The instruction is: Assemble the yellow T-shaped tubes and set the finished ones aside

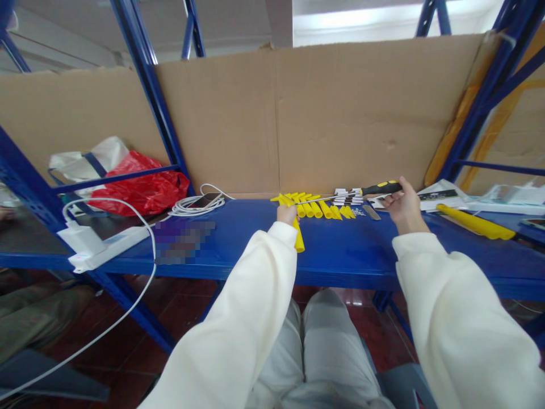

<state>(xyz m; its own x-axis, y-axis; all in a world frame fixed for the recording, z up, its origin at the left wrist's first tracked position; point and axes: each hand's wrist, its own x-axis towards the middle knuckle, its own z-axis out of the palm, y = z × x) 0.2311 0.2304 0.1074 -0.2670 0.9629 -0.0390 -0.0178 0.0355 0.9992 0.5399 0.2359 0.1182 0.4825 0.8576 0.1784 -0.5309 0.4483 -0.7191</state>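
My right hand grips the black and yellow handle of a long screwdriver. The thin shaft points left across the bench, its tip close to my left hand. That left hand is closed around a yellow tapered tube, whose wide end faces me; whether the tip touches it, I cannot tell. Just to the right lies a row of several similar yellow pieces. Beyond them are small black-and-white pieces, a scatter of tiny silvery parts and a flat grey strip.
A blue bench runs across, backed by a cardboard panel. Leftward are a power strip, a coiled white cable and a red bag. A longer yellow piece and papers lie right.
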